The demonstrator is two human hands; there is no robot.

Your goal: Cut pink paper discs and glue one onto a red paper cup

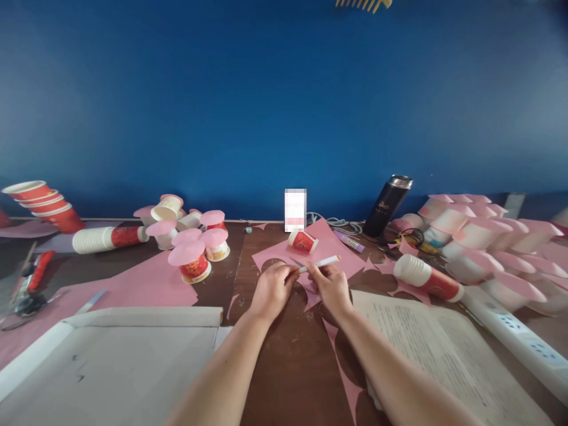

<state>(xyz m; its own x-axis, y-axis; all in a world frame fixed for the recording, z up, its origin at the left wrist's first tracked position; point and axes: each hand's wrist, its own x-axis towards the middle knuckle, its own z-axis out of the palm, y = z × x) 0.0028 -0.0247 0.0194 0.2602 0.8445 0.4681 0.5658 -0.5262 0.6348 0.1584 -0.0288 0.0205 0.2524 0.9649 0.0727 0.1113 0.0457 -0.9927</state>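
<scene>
A white marker (pixel 326 261) with an orange end lies across my fingers, over a cut pink paper sheet (pixel 331 239). My left hand (pixel 274 288) has its fingers pinched at the marker's left end. The closed fingers of my right hand (pixel 329 285) are round its middle, and a small grey pointed piece shows between the hands. Just beyond them a red and white paper cup (pixel 303 242) lies tilted on the pink sheet.
Cups with pink discs (pixel 186 254) stand left; more crowd the right (pixel 474 263). Cup stacks (pixel 428 278), a black bottle (pixel 387 207), a lit phone (pixel 295 210), an open book (pixel 439 349), a power strip (pixel 519 334) and a white box (pixel 133 361) surround my arms.
</scene>
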